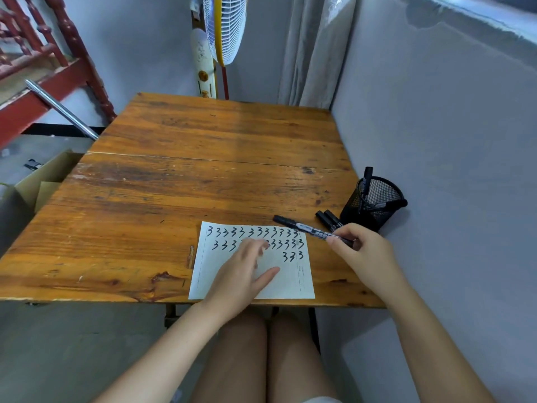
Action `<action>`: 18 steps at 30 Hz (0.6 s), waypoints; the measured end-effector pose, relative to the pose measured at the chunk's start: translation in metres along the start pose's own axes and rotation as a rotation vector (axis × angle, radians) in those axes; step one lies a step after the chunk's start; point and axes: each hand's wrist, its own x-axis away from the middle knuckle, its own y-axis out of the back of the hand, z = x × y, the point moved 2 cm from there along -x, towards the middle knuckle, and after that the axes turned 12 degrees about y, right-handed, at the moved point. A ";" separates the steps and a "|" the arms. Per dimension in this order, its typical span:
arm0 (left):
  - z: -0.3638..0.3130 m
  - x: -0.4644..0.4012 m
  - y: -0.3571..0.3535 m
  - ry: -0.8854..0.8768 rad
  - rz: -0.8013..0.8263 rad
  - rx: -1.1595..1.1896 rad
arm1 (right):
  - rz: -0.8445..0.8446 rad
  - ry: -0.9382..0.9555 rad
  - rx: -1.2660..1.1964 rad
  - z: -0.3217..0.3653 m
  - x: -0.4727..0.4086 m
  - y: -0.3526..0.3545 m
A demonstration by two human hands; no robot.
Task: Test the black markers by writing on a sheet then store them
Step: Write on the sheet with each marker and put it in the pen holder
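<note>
The person is midway through testing: the right hand (364, 251) is gripping a capped black marker (308, 229) in its fingers, holding it low over the sheet (279, 282), already filled with rows of threes. The left hand (247, 271) is lying flat, fingers spread and empty, pinning the sheet to the counter (174, 170). Uncapping likely comes next. Two markers (329, 219) are lying beside the mesh holder (374, 203).

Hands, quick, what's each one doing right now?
Left hand: open, fingers spread over the sheet, holding nothing.
Right hand: closed on a black marker.
</note>
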 end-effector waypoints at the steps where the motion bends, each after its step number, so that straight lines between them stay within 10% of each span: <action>1: -0.001 0.001 0.003 0.038 -0.022 0.082 | 0.039 0.020 -0.070 0.008 0.002 -0.001; 12: -0.022 0.013 0.020 -0.133 0.124 -0.070 | 0.299 -0.070 -0.659 0.052 0.010 -0.040; 18: -0.036 0.017 0.029 0.117 0.712 0.543 | 0.502 0.005 -0.852 0.047 0.001 -0.045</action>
